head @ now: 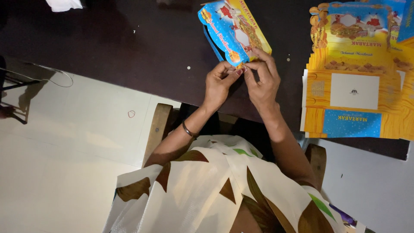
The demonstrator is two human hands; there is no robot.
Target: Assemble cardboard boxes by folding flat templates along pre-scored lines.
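A blue and yellow printed cardboard box [234, 30], partly folded into shape, stands tilted on the dark table [142, 51]. My left hand [219, 84] and my right hand [262, 80] both pinch its near corner with the fingertips, side by side. A thin bangle sits on my left wrist. My lap, covered in a cream cloth with brown and green leaf shapes, fills the lower middle.
A stack of flat, unfolded cardboard boxes [358, 73] in the same yellow and blue print lies on the table at the right. A wooden chair frame [158, 129] shows beside my arms. A white scrap [64, 4] lies at the table's far left. Pale floor [64, 142] spreads to the left.
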